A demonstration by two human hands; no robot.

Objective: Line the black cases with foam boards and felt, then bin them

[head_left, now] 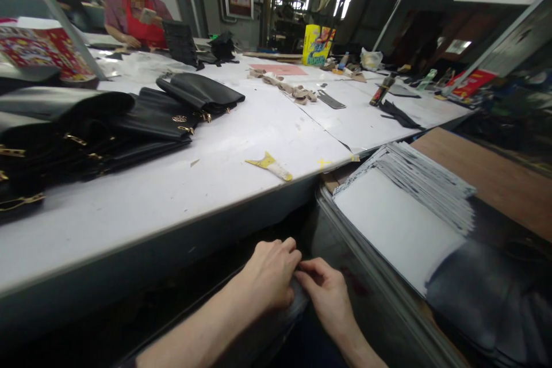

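Below the table's front edge, my left hand (273,270) and my right hand (325,290) meet, fingertips close together. The left hand's fingers are curled down, closed on the edge of a dark grey piece of material (297,305). My right thumb and forefinger pinch at the same edge. Most of that piece is in shadow or behind my left forearm, so I cannot tell its full shape. On the table above the hands lies a small yellow and white forked piece (271,165).
Black leather bags (172,109) with gold fittings are piled on the white table (241,132) at left. A stack of pale-backed sheets (388,213) lies at right beside a brown board (487,175). Across the table, a person in a red apron (144,23) holds something pale.
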